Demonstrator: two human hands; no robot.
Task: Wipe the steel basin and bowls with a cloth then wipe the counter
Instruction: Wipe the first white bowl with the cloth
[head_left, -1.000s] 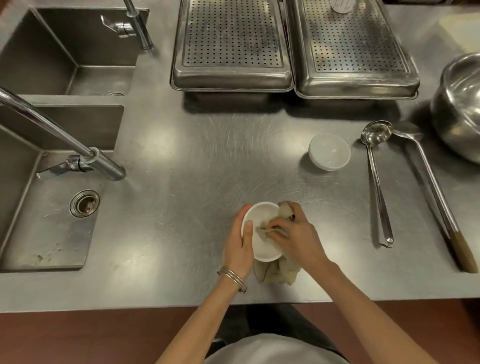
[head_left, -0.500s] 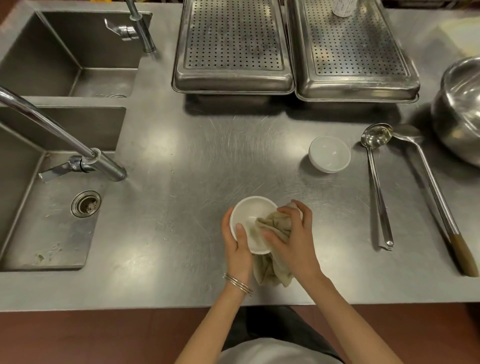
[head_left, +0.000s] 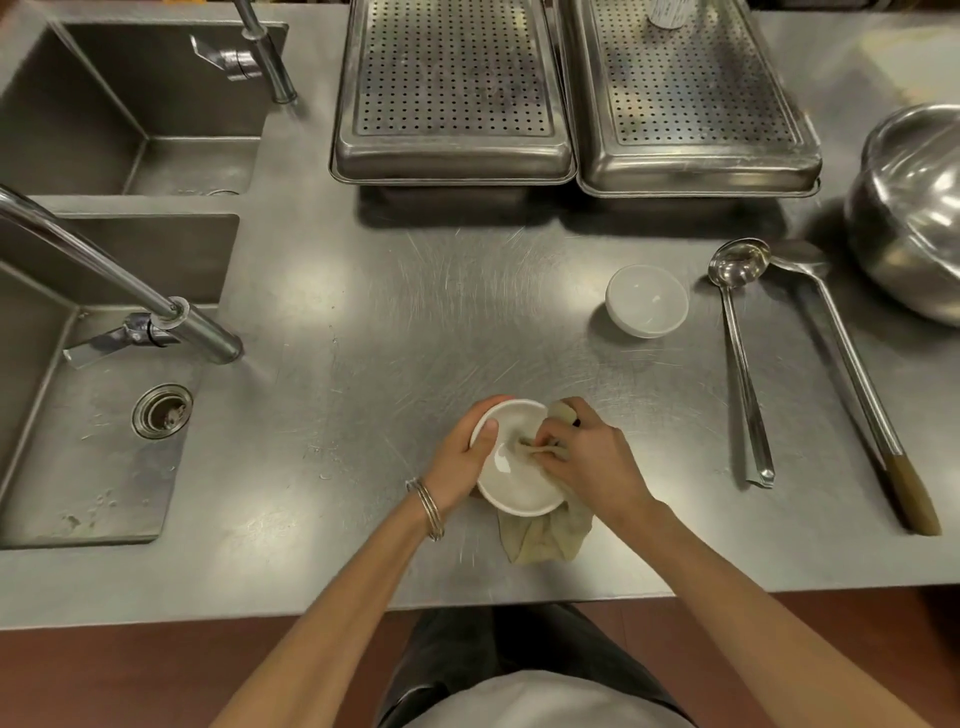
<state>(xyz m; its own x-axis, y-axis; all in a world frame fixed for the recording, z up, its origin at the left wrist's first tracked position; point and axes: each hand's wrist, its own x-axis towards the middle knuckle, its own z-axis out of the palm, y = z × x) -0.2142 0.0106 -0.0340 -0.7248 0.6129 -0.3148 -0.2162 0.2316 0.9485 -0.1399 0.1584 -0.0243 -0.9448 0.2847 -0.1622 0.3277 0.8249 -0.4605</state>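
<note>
nearby, a second bowl (head_left: 647, 300) and ladle (head_left: 740, 332) sit well apart.

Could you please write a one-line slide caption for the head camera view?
Left hand steadies a white bowl while the right hand wipes inside it with a cloth at a steel counter.

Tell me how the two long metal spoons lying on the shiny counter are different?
The shorter all-steel ladle has a deep round cup, while the longer steel spoon with the brownish handle end has a flatter, less clear head. The ladle is bare metal to its tip; the longer spoon ends in a brown grip. The ladle lies nearer the small white bowl; the spoon lies nearer the big steel basin. Both rest flat, heads away from the person.
</note>
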